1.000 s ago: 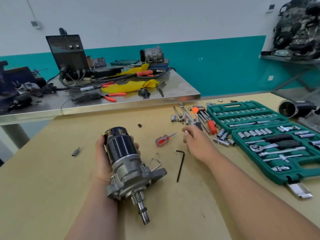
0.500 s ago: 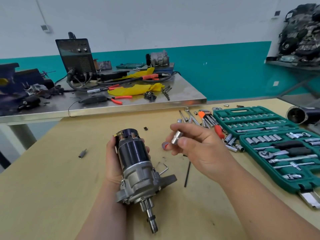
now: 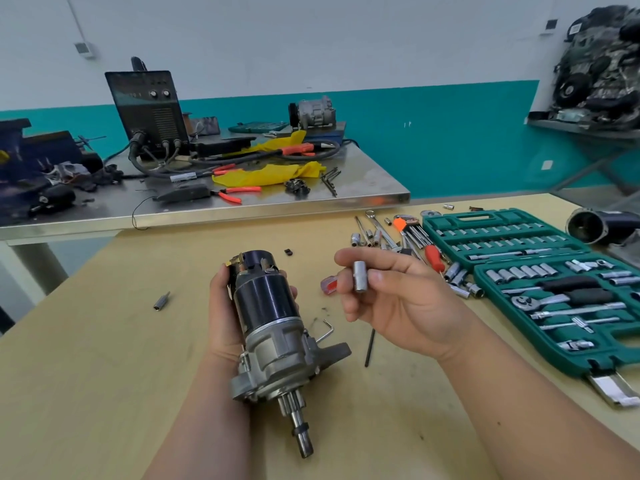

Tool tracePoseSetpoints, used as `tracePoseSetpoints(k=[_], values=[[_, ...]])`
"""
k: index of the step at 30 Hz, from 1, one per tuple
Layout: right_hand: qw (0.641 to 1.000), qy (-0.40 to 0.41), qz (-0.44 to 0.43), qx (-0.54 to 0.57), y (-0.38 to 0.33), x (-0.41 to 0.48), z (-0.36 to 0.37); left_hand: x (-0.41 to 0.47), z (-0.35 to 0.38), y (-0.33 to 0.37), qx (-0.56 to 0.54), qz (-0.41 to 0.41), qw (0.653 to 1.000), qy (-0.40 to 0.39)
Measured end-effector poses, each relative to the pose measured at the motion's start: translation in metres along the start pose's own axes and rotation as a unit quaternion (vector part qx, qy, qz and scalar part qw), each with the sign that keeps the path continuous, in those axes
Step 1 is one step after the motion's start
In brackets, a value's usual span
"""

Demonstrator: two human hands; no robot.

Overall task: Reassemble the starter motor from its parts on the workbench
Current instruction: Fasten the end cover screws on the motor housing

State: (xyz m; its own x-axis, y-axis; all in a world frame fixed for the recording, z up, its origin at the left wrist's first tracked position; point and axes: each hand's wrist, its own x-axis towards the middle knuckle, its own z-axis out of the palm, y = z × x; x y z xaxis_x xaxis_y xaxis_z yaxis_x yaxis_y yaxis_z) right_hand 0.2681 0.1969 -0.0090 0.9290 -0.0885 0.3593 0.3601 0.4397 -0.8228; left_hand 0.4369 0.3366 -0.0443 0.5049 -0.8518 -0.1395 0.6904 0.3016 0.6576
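**Left hand holds motor, right hand holds up a socket**

Starter motor (image 3: 270, 327) sits low centre, just above the wooden workbench (image 3: 104, 375), tilted, with the output shaft pointing toward the camera and the black body away. The far end is open, with copper and brush parts showing. Left hand (image 3: 223, 317) grips the black body from the left side: palm under and behind it, fingertips curling round to the right edge of the housing.

Right hand (image 3: 394, 306) is raised just right of the motor, palm facing the camera. Thumb and index finger pinch a small silver socket (image 3: 360, 276), held upright; the other fingers are loosely curled below it. Socket and motor are apart, not touching.

On the bench under and behind the hands:
- A bent silver hex key (image 3: 327, 332) lies just beside the motor flange.
- A black hex key (image 3: 370, 346) is partly hidden by the right wrist.
- A stubby red-handled screwdriver (image 3: 328, 284) peeks out behind the right fingers.
- A small grey bit (image 3: 161, 301) lies well left of the motor.
- A tiny black piece (image 3: 288, 252) lies beyond the motor.

To the right is an open green socket case (image 3: 540, 355) with a ratchet, extensions and rows of sockets. Loose sockets (image 3: 457, 277) lie at its left edge, with a hex key set (image 3: 407, 225) and wrenches beyond. A black cylindrical housing (image 3: 602, 225) lies at far right, open end facing left.

Further back, a steel table (image 3: 374, 181) carries a black welder (image 3: 149, 112), yellow cloth (image 3: 273, 173), orange-handled pliers (image 3: 235, 194), a grey compressor-like unit (image 3: 315, 112) and a blue vise (image 3: 27, 154). An engine (image 3: 599, 64) sits on a shelf at top right.
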Motion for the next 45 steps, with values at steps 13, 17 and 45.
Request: tracePoseSetpoints(k=[13, 17, 45], values=[[0.987, -0.054, 0.032, 0.148, -0.011, -0.003, -0.003, -0.001, 0.023, -0.015, 0.092, 0.130, 0.987, -0.020], [0.989, -0.052, 0.027, 0.135, -0.012, -0.004, -0.001, -0.002, 0.025, -0.014, 0.097, 0.141, 0.985, -0.009], [0.996, -0.013, -0.067, -0.054, -0.071, -0.004, 0.017, -0.032, 0.072, -0.017, 0.345, 0.481, 0.804, 0.056]])
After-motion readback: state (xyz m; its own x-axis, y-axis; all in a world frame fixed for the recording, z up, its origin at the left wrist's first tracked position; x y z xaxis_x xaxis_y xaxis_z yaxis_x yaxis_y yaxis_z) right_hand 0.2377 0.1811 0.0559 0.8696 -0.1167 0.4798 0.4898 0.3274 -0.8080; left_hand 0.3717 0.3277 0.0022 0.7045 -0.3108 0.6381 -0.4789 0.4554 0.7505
